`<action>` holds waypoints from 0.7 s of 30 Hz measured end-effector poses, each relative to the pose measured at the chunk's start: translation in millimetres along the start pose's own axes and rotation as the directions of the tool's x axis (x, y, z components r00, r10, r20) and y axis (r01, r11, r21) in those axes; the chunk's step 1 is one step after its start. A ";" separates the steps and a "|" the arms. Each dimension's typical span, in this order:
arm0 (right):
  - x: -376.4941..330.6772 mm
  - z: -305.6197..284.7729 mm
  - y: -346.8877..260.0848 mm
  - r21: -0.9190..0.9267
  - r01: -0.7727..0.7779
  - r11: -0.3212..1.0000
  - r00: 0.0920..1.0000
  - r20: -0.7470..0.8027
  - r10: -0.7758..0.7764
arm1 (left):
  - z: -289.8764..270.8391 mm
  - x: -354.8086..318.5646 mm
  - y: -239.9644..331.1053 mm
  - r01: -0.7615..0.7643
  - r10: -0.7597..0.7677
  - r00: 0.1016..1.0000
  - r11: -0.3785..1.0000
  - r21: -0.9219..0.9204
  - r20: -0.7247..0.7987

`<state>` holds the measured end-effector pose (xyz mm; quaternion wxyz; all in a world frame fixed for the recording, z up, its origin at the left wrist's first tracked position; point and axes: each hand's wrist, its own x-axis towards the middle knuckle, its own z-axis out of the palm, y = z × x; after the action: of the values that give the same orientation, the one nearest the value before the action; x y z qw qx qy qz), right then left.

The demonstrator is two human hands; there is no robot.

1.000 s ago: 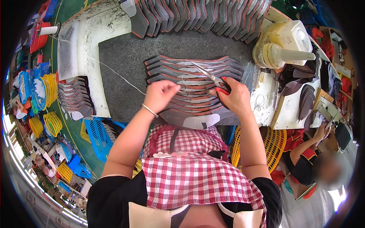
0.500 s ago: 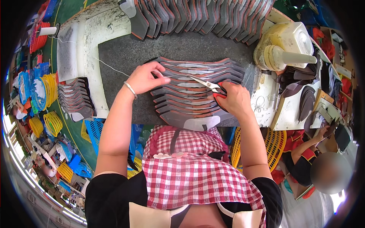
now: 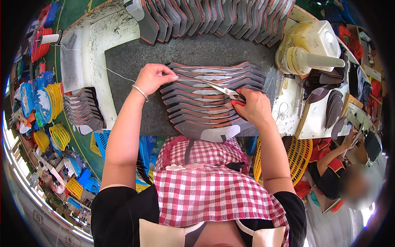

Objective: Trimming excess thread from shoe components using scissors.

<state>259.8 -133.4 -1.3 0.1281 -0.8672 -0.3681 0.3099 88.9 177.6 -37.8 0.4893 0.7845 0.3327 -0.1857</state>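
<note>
Scissors [image 3: 224, 89] gripped in the right hand [image 3: 253, 108] met fanned shoe pieces [image 3: 205, 101]; left hand [image 3: 151, 78] pinched their edge, best kept taut.

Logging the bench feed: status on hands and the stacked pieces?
Left hand pinching the top-left end of the fanned shoe pieces. Right hand gripping red-handled scissors, blades over the stack. Second row of pieces behind, nothing between.
</note>
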 end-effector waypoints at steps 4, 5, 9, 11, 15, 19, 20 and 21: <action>1.0 2.6 1.9 0.023 0.011 1.000 1.000 -0.027 -0.010 | 3.9 3.2 0.5 -0.013 0.027 0.994 0.990 0.139 -0.102; 0.7 3.7 2.6 0.052 0.023 0.998 0.998 -0.062 -0.020 | 5.0 2.2 6.0 0.014 0.010 0.995 0.972 0.234 -0.101; 1.7 0.2 0.5 0.003 -0.005 1.000 1.000 -0.002 0.005 | 9.6 0.0 20.3 0.044 0.019 0.985 0.931 0.361 -0.170; 2.2 0.0 0.5 -0.026 -0.004 1.000 1.000 0.016 0.004 | 10.7 1.2 20.8 0.052 0.008 0.990 0.909 0.414 -0.143; 6.3 -5.2 -9.3 -0.026 0.053 0.998 0.994 -0.095 -0.055 | 13.7 2.5 14.8 0.067 -0.011 0.991 0.898 0.434 -0.130; 31.4 -7.7 -29.3 -0.153 0.233 0.960 0.940 -0.217 -0.262 | 7.6 -3.8 21.2 -0.030 0.082 0.989 0.922 0.385 -0.119; 37.4 -9.5 -37.1 -0.210 0.275 0.938 0.928 -0.198 -0.317 | 4.2 -6.8 23.5 -0.024 0.049 0.997 0.935 0.355 -0.062; 43.2 -9.9 -43.2 -0.266 0.317 0.911 0.913 -0.176 -0.369 | 3.6 -9.1 22.1 -0.023 0.048 0.997 0.934 0.355 -0.063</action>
<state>265.2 -72.2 6.6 0.1194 -0.8266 -0.5323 0.1384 98.2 164.6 -19.6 0.3313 0.8717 0.2965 -0.2060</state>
